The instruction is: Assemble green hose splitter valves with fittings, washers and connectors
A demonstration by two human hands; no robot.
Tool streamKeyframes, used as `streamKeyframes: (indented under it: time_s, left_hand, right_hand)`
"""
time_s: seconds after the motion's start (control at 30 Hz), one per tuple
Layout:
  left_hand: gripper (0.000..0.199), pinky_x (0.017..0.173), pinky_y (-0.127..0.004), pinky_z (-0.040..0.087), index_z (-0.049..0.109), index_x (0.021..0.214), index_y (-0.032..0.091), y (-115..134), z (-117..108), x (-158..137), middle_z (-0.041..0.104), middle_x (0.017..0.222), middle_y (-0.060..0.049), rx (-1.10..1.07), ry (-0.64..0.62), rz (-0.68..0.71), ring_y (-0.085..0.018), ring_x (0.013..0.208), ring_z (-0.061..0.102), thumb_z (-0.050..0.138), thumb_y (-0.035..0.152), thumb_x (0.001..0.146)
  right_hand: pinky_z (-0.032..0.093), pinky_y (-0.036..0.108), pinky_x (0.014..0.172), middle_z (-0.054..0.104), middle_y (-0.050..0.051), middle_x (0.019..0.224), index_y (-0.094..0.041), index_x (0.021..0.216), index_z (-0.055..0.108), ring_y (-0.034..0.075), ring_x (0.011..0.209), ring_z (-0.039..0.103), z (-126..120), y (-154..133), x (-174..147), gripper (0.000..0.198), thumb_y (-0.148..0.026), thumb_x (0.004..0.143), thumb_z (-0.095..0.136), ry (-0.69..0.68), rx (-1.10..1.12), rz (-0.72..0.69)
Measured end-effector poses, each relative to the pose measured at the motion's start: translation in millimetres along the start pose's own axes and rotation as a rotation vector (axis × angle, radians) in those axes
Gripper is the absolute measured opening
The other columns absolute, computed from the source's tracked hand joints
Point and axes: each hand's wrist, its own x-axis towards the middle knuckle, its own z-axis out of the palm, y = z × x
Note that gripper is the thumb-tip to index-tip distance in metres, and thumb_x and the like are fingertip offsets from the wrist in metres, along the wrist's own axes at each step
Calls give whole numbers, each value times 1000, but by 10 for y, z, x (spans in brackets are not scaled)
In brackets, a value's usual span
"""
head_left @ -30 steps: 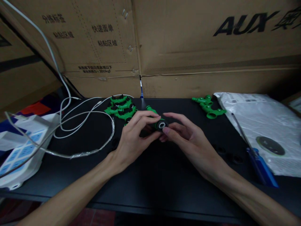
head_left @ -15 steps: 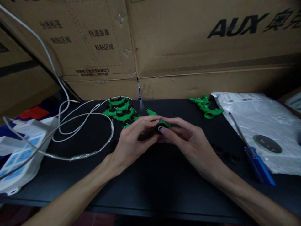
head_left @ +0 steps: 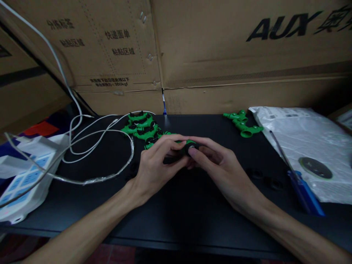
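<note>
My left hand (head_left: 159, 159) and my right hand (head_left: 218, 157) meet above the middle of the dark table. Between them they grip a green plastic hose connector (head_left: 189, 141), mostly hidden by the fingers. A black ring (head_left: 188, 151) with a pale centre sits on its near side, and my right thumb presses against it. Left of the hands lies a pile of green connectors (head_left: 141, 126) with black parts on them. Two green connector pieces (head_left: 245, 131), with no black parts showing, rest at the back right. Several loose black rings (head_left: 275, 183) lie right of my right wrist.
A blue-handled screwdriver (head_left: 305, 192) leans against a white plastic mailer (head_left: 310, 139) at the right. White cables (head_left: 95, 181) loop across the left side near a white power strip (head_left: 30, 194). Cardboard boxes (head_left: 206, 55) wall off the back.
The held connector has turned in my fingers, and its green stem no longer sticks up behind them. My hands have stayed nearly in place; the view has shifted slightly.
</note>
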Motion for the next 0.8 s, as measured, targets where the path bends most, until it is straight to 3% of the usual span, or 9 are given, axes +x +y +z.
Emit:
streamKeyframes:
  time_s: [0.2, 0.8]
  left_hand:
    - [26, 67, -20, 67, 61, 102, 16, 15, -14, 20, 71, 115, -8, 12, 21, 19, -14, 92, 74, 78, 9, 84]
    - [28, 66, -20, 66, 62, 103, 17, 26, -7, -14, 71, 111, -6, 88, 23, 67, -13, 86, 74, 81, 13, 83]
  right_hand:
    - [55, 22, 80, 73, 0, 89, -24, 122, 71, 11, 89, 68, 1, -10, 17, 31, -35, 94, 70, -18, -8, 4]
    - [54, 24, 76, 71, -2, 82, -25, 113, 72, 12, 84, 68, 6, -38, -11, 21, -29, 93, 69, 6, -57, -37]
